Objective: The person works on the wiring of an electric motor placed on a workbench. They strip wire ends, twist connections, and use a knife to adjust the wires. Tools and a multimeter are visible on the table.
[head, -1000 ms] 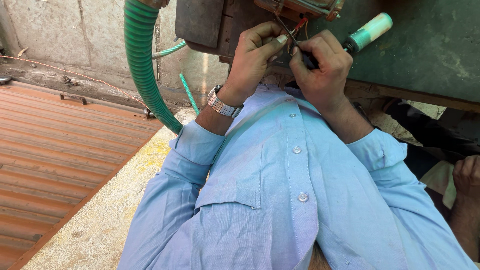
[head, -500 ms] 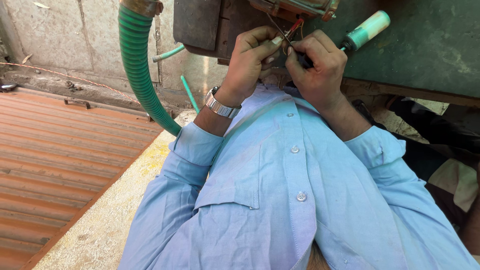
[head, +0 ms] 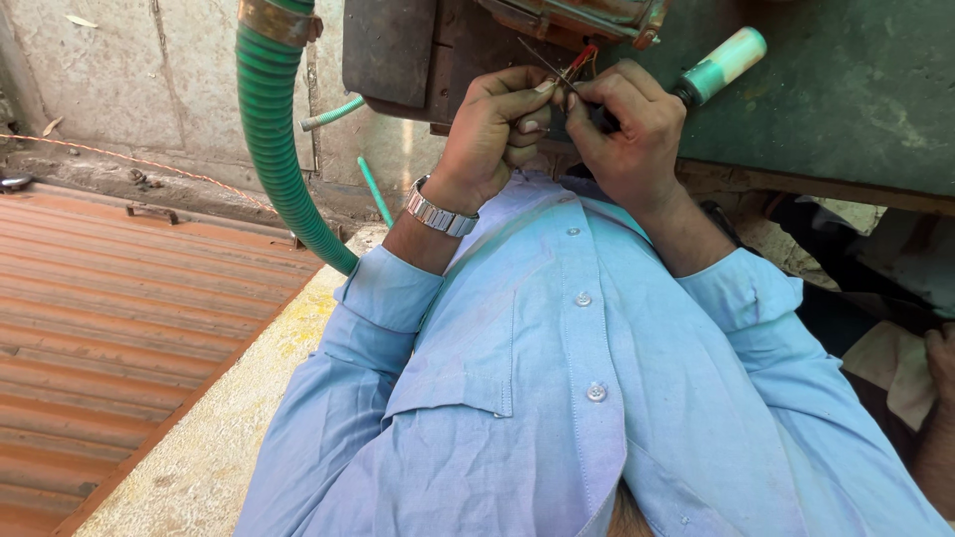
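— What have you got?

— My left hand (head: 492,134) and right hand (head: 629,134) pinch thin wires (head: 575,62) just under the rusty motor (head: 567,15); the right also grips a screwdriver (head: 718,68).

— Risk?

— I'd say a strand could snap or slip free if I twist hard, or the screwdriver could drop.

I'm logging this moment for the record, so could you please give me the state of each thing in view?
Left hand: pinching thin wires.
Right hand: gripping a green-handled screwdriver, fingertips at the wires.
Green hose: clamped at top, curving down.
Wristwatch: strapped on left wrist.
Shirt: buttoned.
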